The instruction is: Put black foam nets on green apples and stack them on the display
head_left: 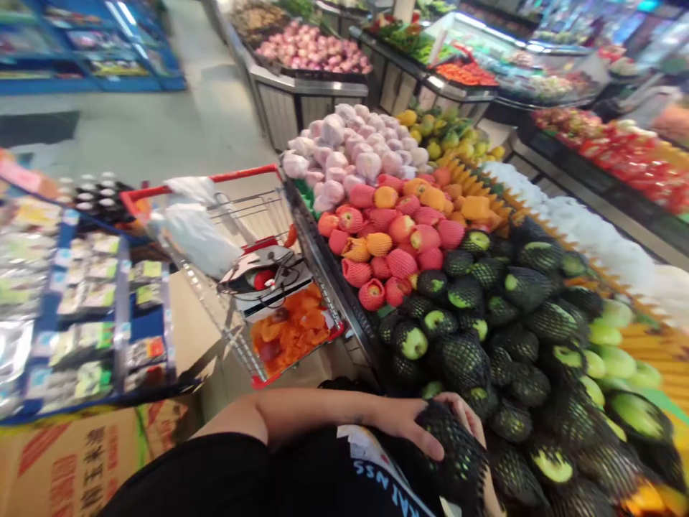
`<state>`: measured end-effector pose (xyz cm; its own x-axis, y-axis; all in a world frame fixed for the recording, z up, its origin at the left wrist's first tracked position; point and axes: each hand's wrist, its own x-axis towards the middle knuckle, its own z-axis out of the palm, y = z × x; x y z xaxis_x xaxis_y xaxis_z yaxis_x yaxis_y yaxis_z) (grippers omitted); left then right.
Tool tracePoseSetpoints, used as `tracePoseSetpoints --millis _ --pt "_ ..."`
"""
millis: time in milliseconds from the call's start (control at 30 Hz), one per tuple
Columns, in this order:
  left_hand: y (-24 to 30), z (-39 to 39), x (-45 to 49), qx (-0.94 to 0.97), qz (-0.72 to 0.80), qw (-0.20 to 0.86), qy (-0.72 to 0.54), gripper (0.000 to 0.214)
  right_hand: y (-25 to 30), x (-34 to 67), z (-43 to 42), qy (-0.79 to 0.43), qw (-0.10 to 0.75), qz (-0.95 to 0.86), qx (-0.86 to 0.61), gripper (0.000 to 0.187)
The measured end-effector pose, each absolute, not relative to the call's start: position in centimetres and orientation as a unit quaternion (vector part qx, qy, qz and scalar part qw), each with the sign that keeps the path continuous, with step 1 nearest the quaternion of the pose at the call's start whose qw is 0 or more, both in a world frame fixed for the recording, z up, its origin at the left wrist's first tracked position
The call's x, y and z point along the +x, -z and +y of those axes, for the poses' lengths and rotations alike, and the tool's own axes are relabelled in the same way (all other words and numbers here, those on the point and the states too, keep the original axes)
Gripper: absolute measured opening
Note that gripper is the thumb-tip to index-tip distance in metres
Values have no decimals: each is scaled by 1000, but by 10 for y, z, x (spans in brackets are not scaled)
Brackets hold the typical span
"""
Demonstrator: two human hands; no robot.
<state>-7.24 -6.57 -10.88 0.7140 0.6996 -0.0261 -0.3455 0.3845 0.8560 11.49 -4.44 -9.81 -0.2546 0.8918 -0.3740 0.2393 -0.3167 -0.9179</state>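
Note:
Between my two hands is a melon-like green fruit in a black foam net point(455, 456), held low in front of my body at the edge of the produce display. My left hand point(412, 427) lies over its near side, thumb stretched across the netting. On the far side, the fingers of my right hand point(467, 415) curl round the same fruit; its palm is hidden. Many similar black-netted green fruits point(519, 380) are heaped right beside my hands. Beyond them is a pile of fruits in red foam nets point(401, 262).
A shopping cart point(202, 176) with a white plastic bag point(197, 233) and a grey-white bag point(263, 273) stands left of the display. Pink-white wrapped fruits point(349, 147) are piled farther back. Packaged goods point(89, 280) fill a left shelf, above a cardboard box point(69, 459).

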Motion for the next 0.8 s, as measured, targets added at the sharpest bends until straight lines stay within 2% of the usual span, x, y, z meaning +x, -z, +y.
tracePoseSetpoints --millis 100,200,267,433,600,700,800 --pt "98 -61 -74 471 203 790 -337 79 89 128 -65 -552 334 -516 -563 56" --pt "85 -52 -70 497 238 770 -321 71 79 146 -85 -558 413 -504 -514 72" --pt "75 -45 -63 513 249 764 -302 65 77 158 -100 -580 430 -486 -493 80" --pt "59 -34 -39 601 208 723 -271 58 85 165 -143 -614 450 -288 -581 93" --pt "57 -28 -11 745 165 616 -197 51 95 163 -168 -655 538 -177 -500 117" --pt "52 -24 6 805 196 543 -134 47 98 171 -175 -649 557 -156 -495 117" --pt "42 -20 21 819 225 511 -132 42 95 182 -180 -637 566 -140 -504 105"
